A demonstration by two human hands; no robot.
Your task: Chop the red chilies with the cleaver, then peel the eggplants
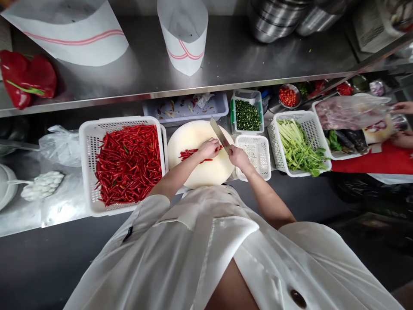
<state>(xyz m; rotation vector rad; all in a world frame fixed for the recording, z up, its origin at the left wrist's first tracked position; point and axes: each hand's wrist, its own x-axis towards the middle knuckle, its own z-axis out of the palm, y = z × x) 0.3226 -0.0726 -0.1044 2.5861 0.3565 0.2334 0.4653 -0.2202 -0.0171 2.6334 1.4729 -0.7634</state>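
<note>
On the round, pale cutting board (200, 176) lies a small bunch of red chilies (189, 153). My left hand (209, 148) is closed over the right end of that bunch, fingers bent, partly covering it. My right hand (238, 156) grips the handle of a cleaver (220, 134). Its blade slants up and to the left, just right of my left fingers. Left of the board stands a white basket (87, 172) heaped with whole red chilies (129, 163). To the right sits a small white basket (253, 156) with a few bits in it.
Behind the board are a bluish tray (222, 107) with scraps and a tub of chopped green pieces (247, 115). A metal shelf (232, 60) overhangs them. Right stands a basket of celery (292, 144). Another person's hands (403, 138) show at the far right. Garlic (43, 186) lies left.
</note>
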